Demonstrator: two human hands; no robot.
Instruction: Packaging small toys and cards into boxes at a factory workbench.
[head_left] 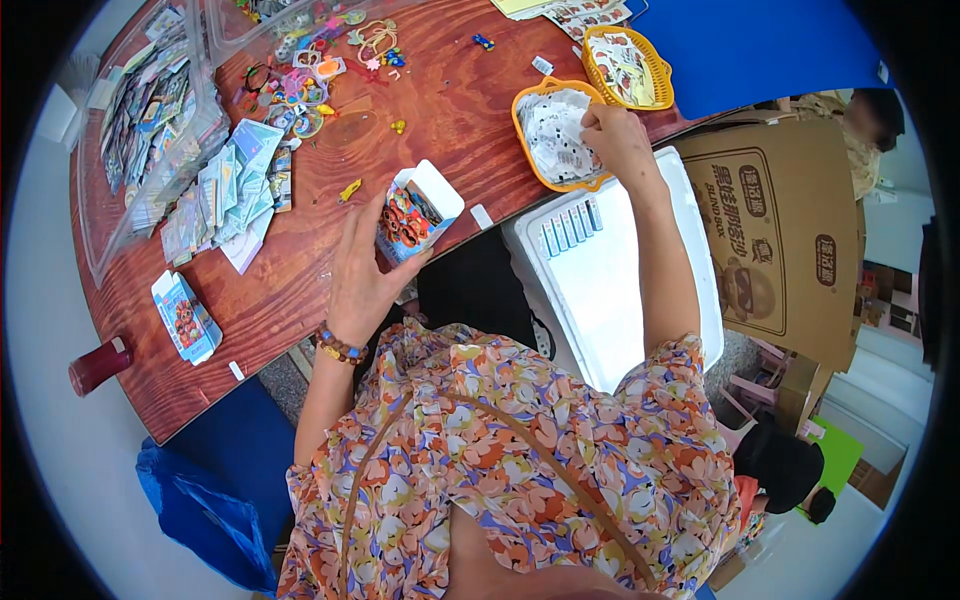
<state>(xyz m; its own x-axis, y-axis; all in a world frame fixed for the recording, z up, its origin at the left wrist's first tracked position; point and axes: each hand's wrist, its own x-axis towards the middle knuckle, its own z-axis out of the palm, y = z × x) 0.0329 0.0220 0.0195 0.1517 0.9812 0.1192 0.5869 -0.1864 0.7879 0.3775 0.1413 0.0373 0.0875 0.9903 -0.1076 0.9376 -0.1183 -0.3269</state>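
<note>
My left hand (pixel 362 278), with a beaded bracelet at the wrist, is closed around a small printed cardboard box (pixel 408 222) at the table's near edge. The box is tilted, its white top flap (pixel 437 188) raised. To the right, my right hand (pixel 617 143) is at the rim of a yellow basket (pixel 518 112) full of small white slips with black print (pixel 556 128). Its fingers are pinched together over the slips; whatever lies between them is hidden. Another box (pixel 186 316) of the same kind rests on the table at the left.
Left on the wooden table (pixel 300 225) are a clear bin of packets (pixel 150 110), loose cards (pixel 240 170) and small colourful trinkets (pixel 305 85). A second yellow basket (pixel 655 75) stands behind the first. A white foam box (pixel 640 290) and large carton (pixel 780 230) flank my right arm.
</note>
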